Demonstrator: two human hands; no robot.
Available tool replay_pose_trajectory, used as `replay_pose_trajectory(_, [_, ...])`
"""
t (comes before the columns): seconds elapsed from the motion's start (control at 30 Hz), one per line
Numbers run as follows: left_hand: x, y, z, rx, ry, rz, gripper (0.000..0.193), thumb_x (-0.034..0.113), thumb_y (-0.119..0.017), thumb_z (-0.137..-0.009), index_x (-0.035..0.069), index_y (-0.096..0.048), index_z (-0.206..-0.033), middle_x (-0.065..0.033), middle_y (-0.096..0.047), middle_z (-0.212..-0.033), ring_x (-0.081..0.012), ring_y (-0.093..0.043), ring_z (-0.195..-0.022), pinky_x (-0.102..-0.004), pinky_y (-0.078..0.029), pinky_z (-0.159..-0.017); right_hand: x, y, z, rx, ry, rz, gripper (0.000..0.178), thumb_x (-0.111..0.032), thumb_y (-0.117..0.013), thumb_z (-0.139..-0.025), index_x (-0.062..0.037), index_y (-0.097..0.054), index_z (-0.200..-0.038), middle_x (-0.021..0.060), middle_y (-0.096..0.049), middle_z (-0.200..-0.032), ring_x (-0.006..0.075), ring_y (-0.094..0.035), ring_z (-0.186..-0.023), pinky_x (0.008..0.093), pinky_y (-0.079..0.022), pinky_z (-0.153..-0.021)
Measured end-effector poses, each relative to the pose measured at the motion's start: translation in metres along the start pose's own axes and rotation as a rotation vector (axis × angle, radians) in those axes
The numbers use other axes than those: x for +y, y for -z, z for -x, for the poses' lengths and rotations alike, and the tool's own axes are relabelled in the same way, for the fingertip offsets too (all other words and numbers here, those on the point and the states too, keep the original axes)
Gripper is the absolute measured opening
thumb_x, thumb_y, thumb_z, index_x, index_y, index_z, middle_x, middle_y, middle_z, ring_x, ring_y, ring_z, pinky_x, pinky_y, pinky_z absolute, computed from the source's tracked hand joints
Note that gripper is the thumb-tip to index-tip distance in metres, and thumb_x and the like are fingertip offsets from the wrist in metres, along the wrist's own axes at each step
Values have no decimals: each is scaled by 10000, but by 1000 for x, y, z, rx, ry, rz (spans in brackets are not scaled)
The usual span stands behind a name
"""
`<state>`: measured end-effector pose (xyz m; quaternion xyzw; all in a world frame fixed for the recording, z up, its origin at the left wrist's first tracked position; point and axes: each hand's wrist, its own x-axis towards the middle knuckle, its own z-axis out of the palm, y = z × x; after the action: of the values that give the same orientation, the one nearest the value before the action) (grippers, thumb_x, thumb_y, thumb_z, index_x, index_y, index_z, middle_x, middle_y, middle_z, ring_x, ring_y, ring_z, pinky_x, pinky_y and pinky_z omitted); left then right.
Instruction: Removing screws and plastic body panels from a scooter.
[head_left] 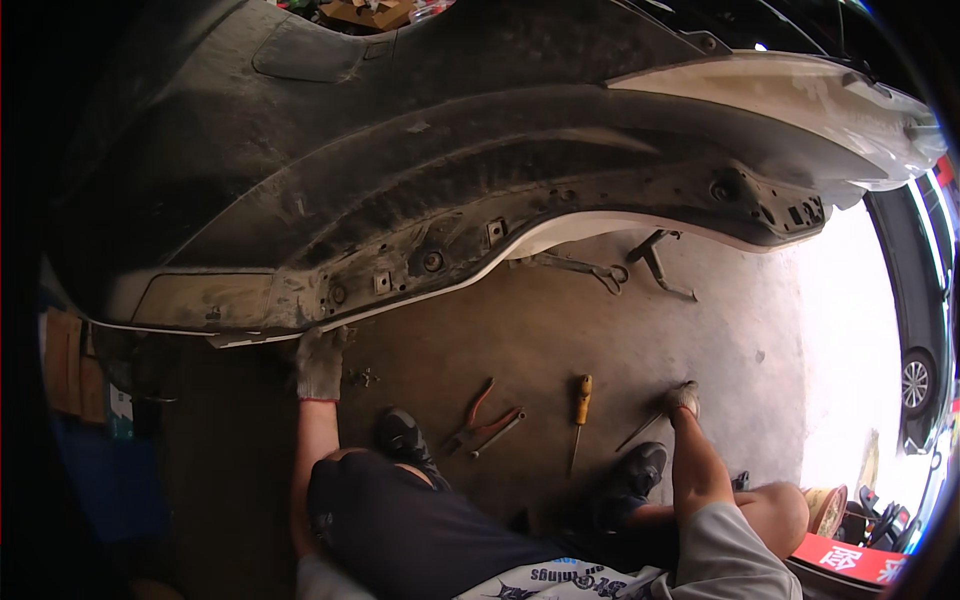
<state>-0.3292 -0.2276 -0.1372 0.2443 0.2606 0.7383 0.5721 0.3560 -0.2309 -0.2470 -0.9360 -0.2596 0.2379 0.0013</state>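
Note:
A large dirty bumper cover point(420, 150), dark on its underside with a white edge, spans the upper part of the head view. My left hand point(321, 366) wears a soiled glove and reaches up to the bumper's near edge at the left. Its fingers are hard to make out against the dark edge. My right hand point(685, 399), also gloved, is low over the floor at the right, closed on a screwdriver point(640, 431) whose thin shaft points down and left. A yellow-handled screwdriver point(581, 410) lies on the floor between my hands, beside red-handled pliers point(482, 427).
Small metal fasteners point(364, 378) lie beside my left hand. Metal tools point(654, 265) lie on the floor beyond the bumper edge. My shoes point(640, 470) rest close to the tools. A reel-like round object point(825, 510) and a red printed panel point(850, 560) are at the lower right.

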Motion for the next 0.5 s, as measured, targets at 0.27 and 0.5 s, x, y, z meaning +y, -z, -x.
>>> replay_pose_trajectory(0.27, [-14,17,-9,161,18,-15,193,146,-524,-941,59,-602,-1095,-96,-609,-1124,-245,-571,-1052,-450,-476,-951,-100,61,49,9,892,-608,331,-147,-499,-925,-109,-532,-1252,47,-575,-871,148,-541,-612,299,-460,-542])
replay_pose_trajectory(0.5, [-35,-6,-19,332,63,-136,100,178,-584,-932,108,-643,-973,3,-616,-933,-124,-577,-793,-275,-518,-699,-186,189,206,-96,1460,-1039,484,-143,-606,-892,-41,-465,-1343,15,-522,-974,100,-499,-830,233,-441,-742])
